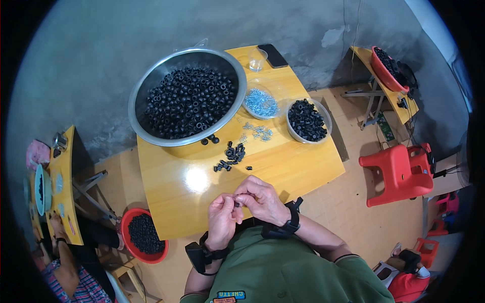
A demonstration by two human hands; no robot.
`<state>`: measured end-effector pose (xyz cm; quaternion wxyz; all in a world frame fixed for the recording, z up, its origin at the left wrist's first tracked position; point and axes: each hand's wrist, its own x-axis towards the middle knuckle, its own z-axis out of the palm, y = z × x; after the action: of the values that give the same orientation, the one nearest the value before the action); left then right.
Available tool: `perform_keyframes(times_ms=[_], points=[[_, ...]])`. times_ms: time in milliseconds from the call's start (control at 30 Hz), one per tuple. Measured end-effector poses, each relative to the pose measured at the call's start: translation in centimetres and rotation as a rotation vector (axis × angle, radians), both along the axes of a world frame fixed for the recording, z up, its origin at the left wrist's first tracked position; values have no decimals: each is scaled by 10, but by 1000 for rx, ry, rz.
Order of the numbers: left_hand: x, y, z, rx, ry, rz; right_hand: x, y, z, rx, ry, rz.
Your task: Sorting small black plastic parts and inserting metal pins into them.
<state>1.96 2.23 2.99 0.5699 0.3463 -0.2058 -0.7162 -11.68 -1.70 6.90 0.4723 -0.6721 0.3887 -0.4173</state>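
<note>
Left hand (221, 217) and right hand (259, 202) were pinched narrow together at the near edge of the table (174, 212). Beyond, to the left, stood the bowl (132, 103); the black bits (231, 155) lay straight ahead of me. Between my fingertips sat a dark part (237, 204), about equally near each hand, its long axis hidden.

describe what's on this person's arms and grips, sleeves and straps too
The left grip and right grip are gloveless. Each side has a black wrist strap with a boxy black module. The forearms are bare below short green sleeves.
</note>
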Motion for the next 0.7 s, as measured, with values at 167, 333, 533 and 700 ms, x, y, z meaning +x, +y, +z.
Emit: perform_keyframes(times_ms=[167, 333, 533, 700], points=[[3, 9, -8, 10, 123, 70, -10, 6, -27, 245, -142, -114], [6, 8, -5, 16, 16, 150, -28, -7, -30, 161, 100, -206], [11, 6, 0, -34, -28, 122, -31, -19, -34, 14, 302, -236], [19, 7, 1, -4, -32, 147, -19, -32, -35, -115, 393, -255]])
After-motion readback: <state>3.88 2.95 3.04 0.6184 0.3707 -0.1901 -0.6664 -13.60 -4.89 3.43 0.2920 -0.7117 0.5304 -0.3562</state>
